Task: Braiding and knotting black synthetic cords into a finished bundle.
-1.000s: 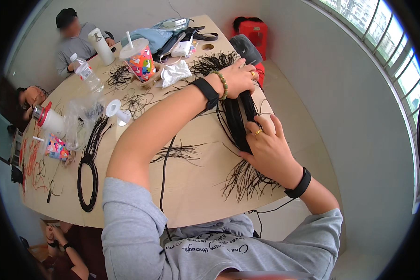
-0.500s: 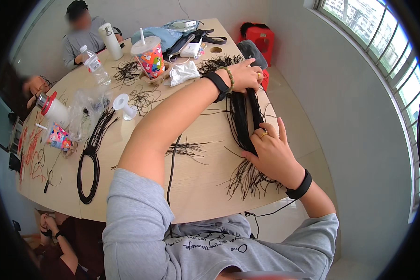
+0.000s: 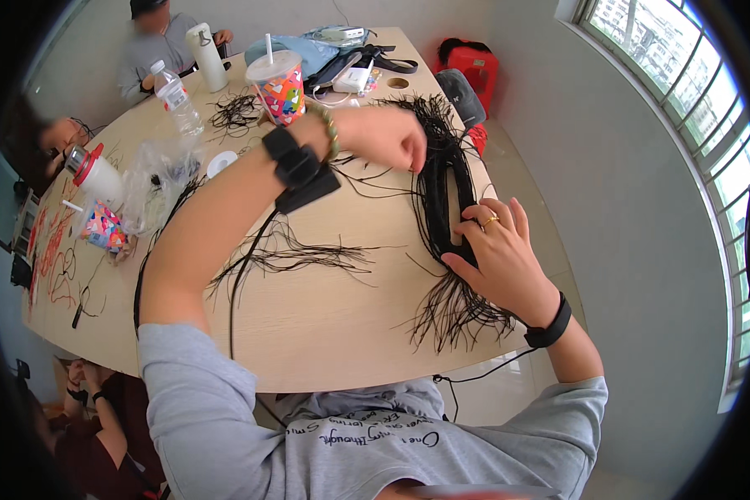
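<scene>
A long looped bundle of black cords lies at the right of the table, frayed strands fanning out at its far and near ends. Over its near right part lies my right hand, thumb and bent fingers on either side of the cords, the outer fingers raised. My left hand is beside the bundle's far left edge, fingers curled in and slightly blurred. Whatever it pinches, if anything, cannot be made out. Several loose black strands run left from the bundle under that hand. A black band with a flat piece sits on my left wrist.
A smaller spread of black strands lies mid-table. Beyond my left arm stand a patterned cup, a plastic bottle and a white flask. Bags lie at the back. A black cable crosses the table. Other people sit at the left.
My left hand has come off the bundle's far end and moved left and nearer, its fingers now curled. My right hand has stayed on the cords, shifting slightly.
</scene>
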Tool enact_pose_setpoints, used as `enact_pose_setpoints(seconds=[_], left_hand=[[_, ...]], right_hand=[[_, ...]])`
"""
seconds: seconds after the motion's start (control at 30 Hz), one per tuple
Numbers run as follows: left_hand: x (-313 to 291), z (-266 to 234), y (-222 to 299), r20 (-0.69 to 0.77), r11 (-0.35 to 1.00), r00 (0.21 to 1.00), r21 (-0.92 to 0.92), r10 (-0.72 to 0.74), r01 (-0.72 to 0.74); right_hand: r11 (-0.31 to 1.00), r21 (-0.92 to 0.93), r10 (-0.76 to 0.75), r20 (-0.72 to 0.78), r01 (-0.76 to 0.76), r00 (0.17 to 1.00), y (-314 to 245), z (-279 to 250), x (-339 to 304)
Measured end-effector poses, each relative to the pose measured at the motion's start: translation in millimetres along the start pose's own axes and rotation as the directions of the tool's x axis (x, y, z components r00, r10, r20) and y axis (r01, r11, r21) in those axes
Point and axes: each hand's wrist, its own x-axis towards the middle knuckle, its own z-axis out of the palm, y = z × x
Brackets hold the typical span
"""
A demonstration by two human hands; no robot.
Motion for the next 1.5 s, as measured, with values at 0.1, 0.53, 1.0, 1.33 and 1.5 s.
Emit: enact_pose_setpoints(seconds=[0.1, 0.53, 1.0, 1.33, 1.5], left_hand=[[-21, 52, -6, -0.175, 0.985, 0.983, 0.150, -0.061, 0.088], [-20, 99, -45, -0.473, 0.919, 0.873, 0.279, -0.121, 0.279], [-20, 97, -34, -0.532, 0.921, 0.833, 0.231, -0.150, 0.314], [-17, 93, -43, -0.424, 0.931, 0.882, 0.191, -0.207, 0.311], [-14, 92, -42, -0.419, 0.922, 0.880, 0.201, -0.224, 0.330]], right_hand=[[0.988, -0.152, -0.019, 0.015, 0.021, 1.000, -2, 3, 4], [0.973, -0.226, -0.035, 0.063, 0.049, 0.997, -11, 17, -1], [0.967, 0.191, 0.184, -0.068, -0.169, 0.980, 31, -20, -1], [0.962, 0.253, 0.065, 0.171, -0.108, 0.983, 117, 28, 42], [0.995, 0.081, 0.028, 0.259, -0.050, 0.965, 121, 29, 63]])
